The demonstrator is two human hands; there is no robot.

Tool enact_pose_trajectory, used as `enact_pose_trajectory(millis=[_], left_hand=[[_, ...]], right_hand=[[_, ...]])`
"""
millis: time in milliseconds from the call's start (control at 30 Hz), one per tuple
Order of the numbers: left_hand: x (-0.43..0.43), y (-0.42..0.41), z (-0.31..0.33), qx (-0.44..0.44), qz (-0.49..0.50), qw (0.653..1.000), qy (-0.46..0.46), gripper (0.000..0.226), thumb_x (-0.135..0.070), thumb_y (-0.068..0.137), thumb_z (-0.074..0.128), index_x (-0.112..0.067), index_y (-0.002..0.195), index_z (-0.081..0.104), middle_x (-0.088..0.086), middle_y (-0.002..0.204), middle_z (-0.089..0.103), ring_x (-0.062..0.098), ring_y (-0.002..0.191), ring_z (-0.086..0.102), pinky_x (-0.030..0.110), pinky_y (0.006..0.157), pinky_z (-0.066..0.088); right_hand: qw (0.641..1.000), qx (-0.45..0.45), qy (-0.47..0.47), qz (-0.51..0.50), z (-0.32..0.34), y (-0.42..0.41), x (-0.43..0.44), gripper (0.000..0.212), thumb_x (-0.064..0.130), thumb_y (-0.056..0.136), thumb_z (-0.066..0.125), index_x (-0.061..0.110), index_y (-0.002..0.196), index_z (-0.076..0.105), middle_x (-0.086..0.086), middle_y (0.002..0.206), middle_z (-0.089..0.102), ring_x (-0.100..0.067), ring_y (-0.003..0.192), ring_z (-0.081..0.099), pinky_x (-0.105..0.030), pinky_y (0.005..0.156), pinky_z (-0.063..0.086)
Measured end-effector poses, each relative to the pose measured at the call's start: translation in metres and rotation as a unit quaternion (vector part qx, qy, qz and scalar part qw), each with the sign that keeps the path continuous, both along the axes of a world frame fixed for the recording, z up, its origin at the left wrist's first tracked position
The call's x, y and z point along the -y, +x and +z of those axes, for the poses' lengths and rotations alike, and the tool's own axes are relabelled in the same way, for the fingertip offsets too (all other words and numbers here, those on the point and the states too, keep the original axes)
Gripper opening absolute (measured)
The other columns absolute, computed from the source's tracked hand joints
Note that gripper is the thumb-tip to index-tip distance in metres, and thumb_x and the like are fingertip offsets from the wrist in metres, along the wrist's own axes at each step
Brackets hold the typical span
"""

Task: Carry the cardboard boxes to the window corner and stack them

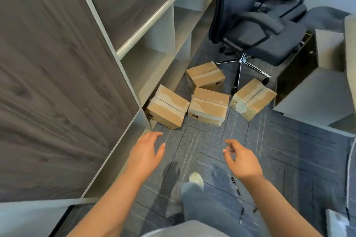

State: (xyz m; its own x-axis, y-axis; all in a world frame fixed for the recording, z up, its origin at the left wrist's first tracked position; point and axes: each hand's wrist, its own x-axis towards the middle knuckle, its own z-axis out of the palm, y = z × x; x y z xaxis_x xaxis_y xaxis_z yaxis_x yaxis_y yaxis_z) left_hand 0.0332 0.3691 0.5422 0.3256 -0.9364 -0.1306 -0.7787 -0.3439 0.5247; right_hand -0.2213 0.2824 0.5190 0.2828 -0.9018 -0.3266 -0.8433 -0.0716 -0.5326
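Tall grey shelf unit (154, 54) fills the left side. Its bottom corner is just beside the left box (167, 109), which lies on the carpet (289, 150) w/ its taped seam running approx 10-to-4 o'clock. The left hand (146, 150) hovers short of it, palm down, fingers spread and loosely bent, gripping nothing. That box is at approx 12–1 o'clock from it, near but not touching.

Middle box (209, 106) comes next, right against the left box's side; can't tell if they touch. Its long axis runs approx 9-to-3, so it lies square-on btwn both hands: 1 o'clock from the left hand, 11 o'clock from the right. Prob. the easiest first pick, one palm per short end. Far box (205, 75) sits just behind it at 12 o'clock.

A shoe (196, 178) shows btwn the forearms. The right hand (241, 159) is also in the air, fingers apart and loosely curled, empty. Pens (236, 186) lie on the carpet near its wrist.

Right box (252, 98) is at 12 o'clock from the right hand, turned diagonal, apart from the middle box. Office chair (260, 31) stands behind it, low cabinet (317, 86) at far right. All four boxes are on the floor, none stacked. Window corner not in view.
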Motion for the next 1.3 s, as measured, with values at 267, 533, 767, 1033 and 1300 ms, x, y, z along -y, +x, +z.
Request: enact_pose_trajectory(millis=[267, 533, 767, 1033, 1300], left_hand=[[0.095, 0.061, -0.005, 0.021, 0.079, 0.996, 0.035, 0.039, -0.029, 0.092, 0.051, -0.016, 0.129, 0.05, 0.001, 0.129, 0.054, 0.017, 0.121, 0.047, 0.026, 0.097, 0.036], [0.204, 0.122, -0.033, 0.01, 0.073, 0.994, 0.08, 0.036, -0.024, 0.091, 0.054, -0.015, 0.125, 0.053, 0.004, 0.126, 0.056, 0.02, 0.116, 0.049, 0.029, 0.092, 0.039], [0.332, 0.163, -0.095, -0.008, -0.052, 0.989, 0.141, 0.038, -0.025, 0.092, 0.05, -0.015, 0.129, 0.05, 0.002, 0.132, 0.051, 0.02, 0.123, 0.046, 0.03, 0.099, 0.037], [0.424, 0.192, -0.234, 0.008, -0.062, 0.971, 0.233, 0.038, -0.024, 0.093, 0.048, -0.015, 0.129, 0.048, 0.001, 0.135, 0.047, 0.019, 0.122, 0.044, 0.03, 0.098, 0.037], [0.47, 0.22, -0.415, 0.096, 0.036, 0.949, 0.297, 0.05, -0.033, 0.09, 0.051, -0.017, 0.136, 0.039, 0.008, 0.143, 0.036, 0.029, 0.131, 0.029, 0.041, 0.105, 0.032]], right_hand=[[0.995, 0.035, -0.047, 0.086, 0.016, 0.091, 0.154, 0.037, 0.025, 0.095, 0.048, 0.016, 0.13, 0.049, -0.003, 0.105, 0.064, -0.026, 0.096, 0.061, -0.034, 0.077, 0.048], [0.996, 0.031, -0.031, 0.08, -0.002, 0.157, 0.259, 0.034, 0.027, 0.094, 0.048, 0.018, 0.127, 0.05, -0.003, 0.107, 0.067, -0.024, 0.101, 0.061, -0.034, 0.075, 0.049], [0.998, 0.016, 0.045, -0.036, -0.084, 0.187, 0.312, 0.035, 0.026, 0.093, 0.051, 0.015, 0.126, 0.051, -0.004, 0.108, 0.067, -0.025, 0.099, 0.063, -0.038, 0.076, 0.052], [0.985, 0.037, 0.136, -0.099, -0.227, 0.224, 0.364, 0.033, 0.022, 0.09, 0.054, 0.015, 0.122, 0.054, -0.004, 0.105, 0.068, -0.027, 0.097, 0.064, -0.04, 0.078, 0.052], [0.973, 0.009, 0.225, -0.048, -0.425, 0.252, 0.407, 0.041, 0.027, 0.093, 0.048, 0.016, 0.132, 0.045, -0.008, 0.119, 0.063, -0.029, 0.108, 0.059, -0.037, 0.087, 0.049]])
